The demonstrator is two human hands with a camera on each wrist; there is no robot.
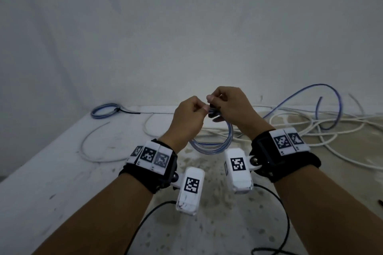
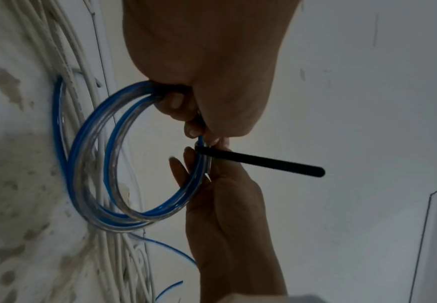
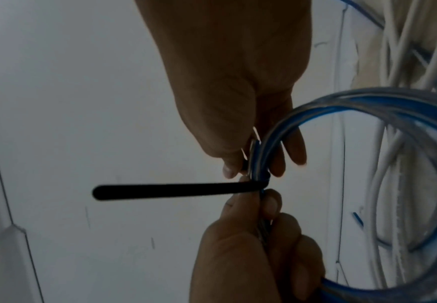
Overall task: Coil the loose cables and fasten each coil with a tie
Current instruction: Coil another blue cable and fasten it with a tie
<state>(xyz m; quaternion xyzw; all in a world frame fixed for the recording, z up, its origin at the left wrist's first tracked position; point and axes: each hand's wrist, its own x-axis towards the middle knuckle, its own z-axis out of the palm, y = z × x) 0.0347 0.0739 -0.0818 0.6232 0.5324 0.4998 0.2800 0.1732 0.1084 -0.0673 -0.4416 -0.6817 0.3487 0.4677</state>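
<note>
A coil of blue-and-clear cable (image 1: 213,143) hangs from both hands above the table. A black tie (image 1: 213,111) is wrapped round its top strands. Its free tail (image 2: 264,162) sticks straight out sideways, also plain in the right wrist view (image 3: 173,189). My left hand (image 1: 204,109) grips the coil (image 2: 87,164) with curled fingers just beside the tie. My right hand (image 1: 213,101) pinches the strands (image 3: 367,98) on the tie's other side, thumb against fingers. Neither hand holds the tail.
A blue coil fastened with a tie (image 1: 105,109) lies at the table's (image 1: 62,172) back left. Loose white cables (image 1: 310,126) and a loose blue cable (image 1: 323,97) sprawl over the right half. Another white cable (image 1: 89,147) curves at the left. A grey wall stands behind.
</note>
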